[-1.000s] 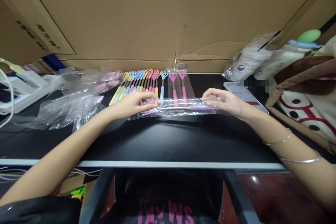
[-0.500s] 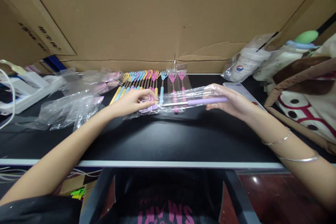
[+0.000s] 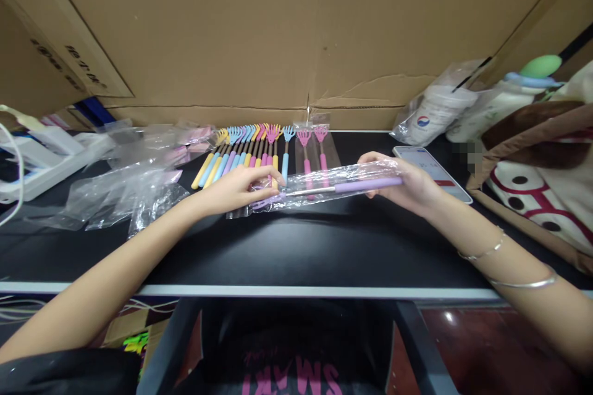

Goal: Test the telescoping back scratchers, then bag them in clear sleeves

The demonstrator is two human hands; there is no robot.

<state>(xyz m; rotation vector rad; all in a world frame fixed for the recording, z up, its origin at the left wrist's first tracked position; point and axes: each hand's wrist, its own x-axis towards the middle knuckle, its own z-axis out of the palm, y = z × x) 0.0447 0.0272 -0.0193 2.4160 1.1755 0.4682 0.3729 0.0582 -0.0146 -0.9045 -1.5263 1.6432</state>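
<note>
A purple back scratcher (image 3: 365,185) lies inside a clear plastic bag (image 3: 319,179), held level above the black table. My left hand (image 3: 241,188) pinches it near the claw end. Around the handle end, my right hand (image 3: 403,182) is closed on the bag and the scratcher, its fingers partly behind them. Just beyond stands a row of loose back scratchers (image 3: 245,154) in yellow, blue, purple and pink. Two pink back scratchers (image 3: 306,163) in clear bags lie to the right of that row, partly covered by the held one.
Empty clear bags (image 3: 125,185) are heaped at left, beside a white power strip (image 3: 60,166). At right lie a phone (image 3: 433,170), a bagged cup (image 3: 438,114), a bottle (image 3: 514,99) and a cloth bag (image 3: 546,185). A cardboard wall (image 3: 231,31) closes off the back.
The bagged purple scratcher has dropped slightly toward the table, and both hands have moved with it. The right hand has shifted a little, showing more of the phone.
</note>
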